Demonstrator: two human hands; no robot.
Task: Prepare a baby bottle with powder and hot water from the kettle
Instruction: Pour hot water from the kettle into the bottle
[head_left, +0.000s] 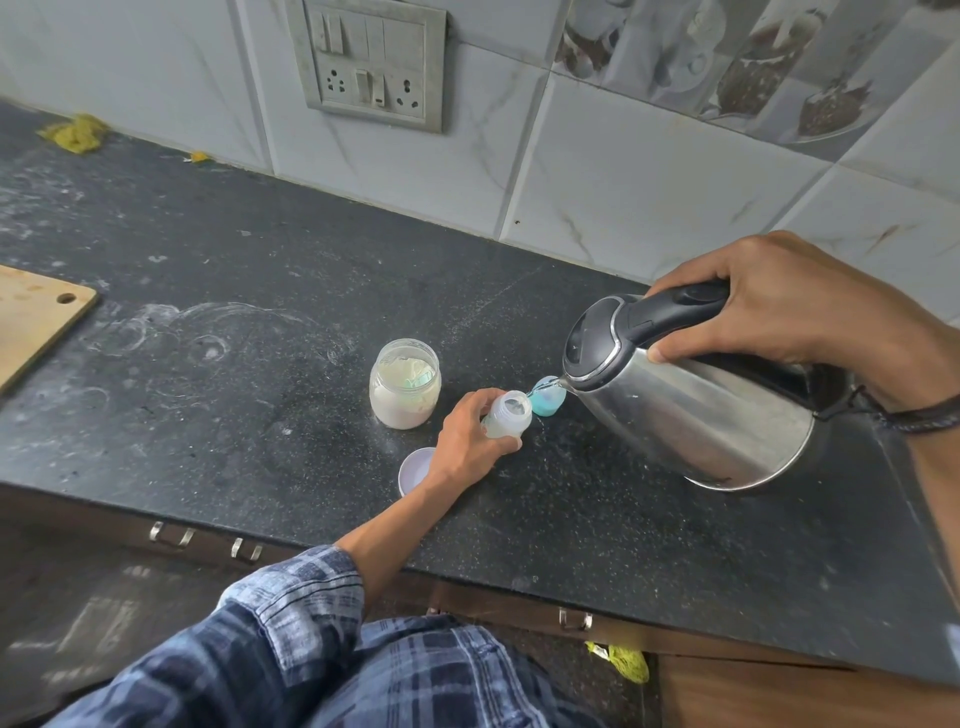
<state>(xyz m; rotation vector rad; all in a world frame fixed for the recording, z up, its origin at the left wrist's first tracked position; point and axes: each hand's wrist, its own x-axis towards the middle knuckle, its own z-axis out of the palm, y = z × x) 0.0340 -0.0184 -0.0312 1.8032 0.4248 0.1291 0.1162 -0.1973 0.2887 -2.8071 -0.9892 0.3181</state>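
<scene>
the left hand (470, 441) grips the open baby bottle (509, 415), fingers curled round its body, near the front edge of the surface (260, 260). the bottle holds pale contents. the right hand (769, 312) holds the tilted steel kettle (691, 405), fingers wrapped round the handle; a thin stream of water leaves the spout. the open jar (405, 384) beside the bottle holds white powder.
</scene>
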